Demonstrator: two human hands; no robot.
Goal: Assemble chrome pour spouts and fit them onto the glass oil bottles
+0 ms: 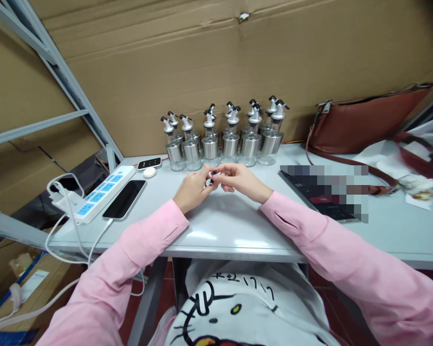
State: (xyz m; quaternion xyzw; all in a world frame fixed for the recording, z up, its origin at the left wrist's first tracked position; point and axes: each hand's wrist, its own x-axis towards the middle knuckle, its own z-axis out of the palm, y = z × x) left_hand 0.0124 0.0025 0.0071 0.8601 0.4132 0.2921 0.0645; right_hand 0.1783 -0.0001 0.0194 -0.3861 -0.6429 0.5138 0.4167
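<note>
The left hand and right hand are pinching a small dark piece above the table, where slack fingertips could drop it. Beyond, steel-banded bottles are standing close; a stray knuckle might topple one.

Both forearms reach in from the lower corners, converging ahead of the torso — pink sleeves down to the wrists. Left hand and right hand meet fingertip to fingertip, fingers curled in a pinch — right palm turned inward, left back up.
</note>
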